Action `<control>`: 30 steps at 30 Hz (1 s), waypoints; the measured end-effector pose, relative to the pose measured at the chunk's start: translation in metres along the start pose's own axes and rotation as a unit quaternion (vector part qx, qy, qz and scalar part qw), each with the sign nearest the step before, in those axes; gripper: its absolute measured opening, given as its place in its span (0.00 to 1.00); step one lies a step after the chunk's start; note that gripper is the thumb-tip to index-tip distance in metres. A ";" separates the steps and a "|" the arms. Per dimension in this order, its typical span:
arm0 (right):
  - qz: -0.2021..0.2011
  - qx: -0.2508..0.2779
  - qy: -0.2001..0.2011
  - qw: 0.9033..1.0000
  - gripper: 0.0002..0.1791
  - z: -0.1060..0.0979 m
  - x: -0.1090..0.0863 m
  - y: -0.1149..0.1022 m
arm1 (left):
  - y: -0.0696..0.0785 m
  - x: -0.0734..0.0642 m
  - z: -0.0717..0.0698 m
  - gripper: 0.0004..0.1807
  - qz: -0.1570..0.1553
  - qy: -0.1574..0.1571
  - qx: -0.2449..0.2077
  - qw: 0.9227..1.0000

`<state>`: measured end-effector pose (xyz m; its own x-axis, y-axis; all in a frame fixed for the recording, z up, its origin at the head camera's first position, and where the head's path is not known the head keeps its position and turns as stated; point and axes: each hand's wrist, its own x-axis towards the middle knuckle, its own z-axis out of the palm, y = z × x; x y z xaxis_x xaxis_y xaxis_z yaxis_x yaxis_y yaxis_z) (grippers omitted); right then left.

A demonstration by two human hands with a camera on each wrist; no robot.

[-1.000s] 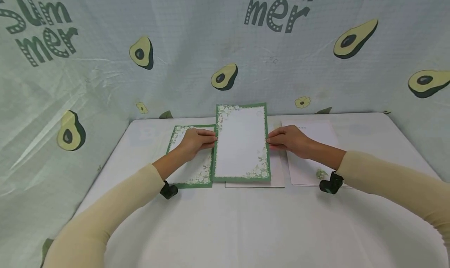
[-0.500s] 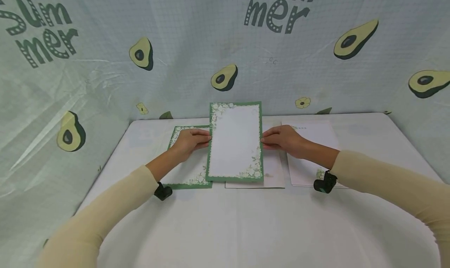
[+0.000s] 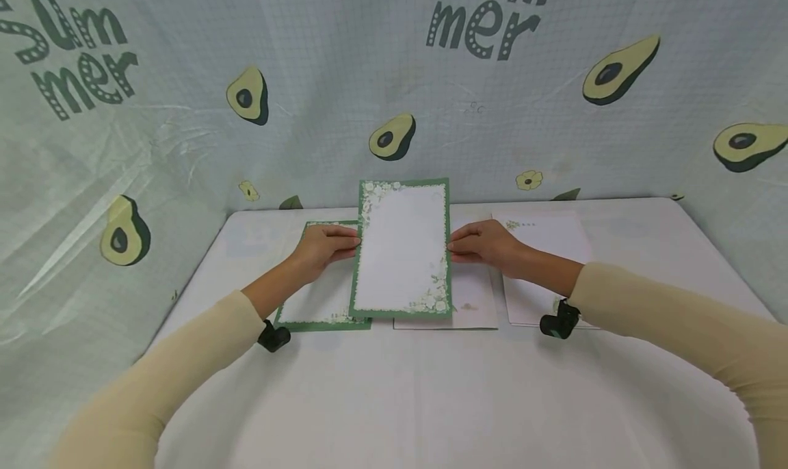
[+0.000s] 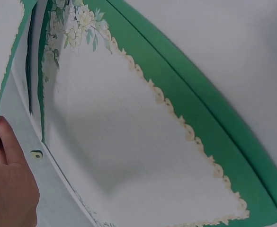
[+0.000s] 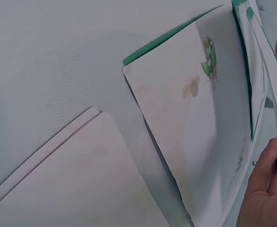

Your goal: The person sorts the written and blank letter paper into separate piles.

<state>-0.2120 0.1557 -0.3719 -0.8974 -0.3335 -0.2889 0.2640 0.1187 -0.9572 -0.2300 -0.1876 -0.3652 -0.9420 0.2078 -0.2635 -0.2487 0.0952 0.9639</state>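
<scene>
I have the left hand (image 3: 322,250) and right hand (image 3: 485,245) pinching a green-bordered sheet (image 3: 401,250) by its side edges, apparently held clear of the paper piles (image 3: 332,288) on the white table (image 3: 394,394), the avocado-print backdrop (image 3: 320,59) beyond.

Found left sheet (image 3: 326,295) and middle sheet (image 3: 474,295) partly hidden behind the held sheet (image 3: 403,250), and right sheet (image 3: 548,230) partly covered by the right forearm (image 3: 544,271). Could not read the tiny print (image 3: 520,224) near its top. Noted wall lettering (image 3: 483,28) cut off above, and left hand (image 4: 10,184) and right hand (image 5: 266,203) cropped in their wrist views.
</scene>
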 end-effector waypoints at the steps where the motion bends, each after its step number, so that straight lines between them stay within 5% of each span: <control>1: 0.001 -0.001 -0.003 1.000 0.19 0.001 0.001 0.001 | 0.000 -0.001 -0.001 0.21 -0.002 0.000 0.002 1.000; 30: -0.012 0.037 -0.020 0.999 0.17 0.025 0.009 -0.005 | 0.005 -0.008 -0.018 0.21 -0.028 0.030 0.010 0.999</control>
<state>-0.2129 0.1289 -0.3700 -0.8895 -0.3720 -0.2655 0.2700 0.0411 -0.9620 -0.2274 -0.2067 -0.3578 -0.9385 0.1434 -0.3141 -0.2979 0.1238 0.9465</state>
